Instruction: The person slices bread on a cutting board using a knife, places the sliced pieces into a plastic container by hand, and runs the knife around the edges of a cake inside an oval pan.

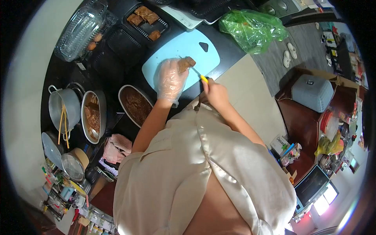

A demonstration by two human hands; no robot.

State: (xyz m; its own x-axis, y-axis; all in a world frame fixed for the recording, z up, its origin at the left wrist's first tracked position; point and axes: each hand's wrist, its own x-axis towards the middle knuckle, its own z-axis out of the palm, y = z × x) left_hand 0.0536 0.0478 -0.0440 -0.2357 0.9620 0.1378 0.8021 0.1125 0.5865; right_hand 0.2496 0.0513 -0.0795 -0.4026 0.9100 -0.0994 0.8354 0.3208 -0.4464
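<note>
Reading "Dasan" on a white box (278, 143) at the right, with the end of the word unclear; unable to make out the small marking on the white appliance (182, 17) beyond the cutting board (172, 46). Gripping a brown piece (187, 64) over that light blue board with the left hand (171, 75), detail blurred by glare on its clear plastic glove (168, 87); cannot tell whether piece and board touch. Clasping a knife (204, 79) by its yellow handle in the right hand (216, 94), blade mostly hidden near the brown piece. Seeing similar pieces (147, 15) in a black tray (143, 32) on the dark table (226, 47). Cannot see inside the crumpled green plastic bag (252, 31).
</note>
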